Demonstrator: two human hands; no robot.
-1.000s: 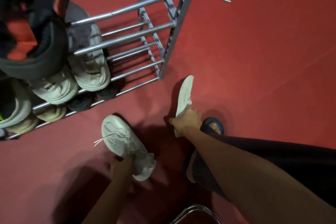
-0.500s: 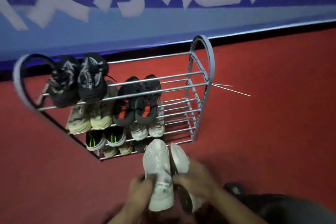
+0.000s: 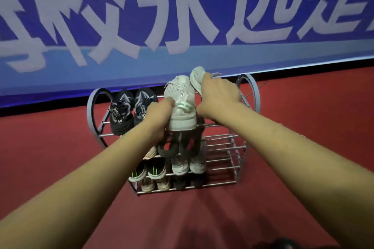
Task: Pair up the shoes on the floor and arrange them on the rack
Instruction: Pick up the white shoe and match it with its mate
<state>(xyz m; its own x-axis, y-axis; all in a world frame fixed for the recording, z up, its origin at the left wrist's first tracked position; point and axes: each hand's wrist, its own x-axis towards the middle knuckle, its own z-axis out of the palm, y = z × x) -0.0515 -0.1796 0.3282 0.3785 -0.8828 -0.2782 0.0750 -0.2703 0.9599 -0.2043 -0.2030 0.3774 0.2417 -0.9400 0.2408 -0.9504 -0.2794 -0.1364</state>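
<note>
Head view: my left hand (image 3: 162, 111) grips one white shoe (image 3: 183, 107) toe-up, my right hand (image 3: 219, 97) grips its mate (image 3: 197, 79), nearer the rack's (image 3: 251, 91) top right corner.

Matt red floor (image 3: 303, 127), smooth grey metal rack (image 3: 222, 148) (dull sheen), white knit-cloth shoes (image 3: 182, 111)

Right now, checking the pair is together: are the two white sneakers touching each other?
Touching. The head view shows the right hand's white sneaker overlapping the left hand's sneaker, no gap visible.
</note>
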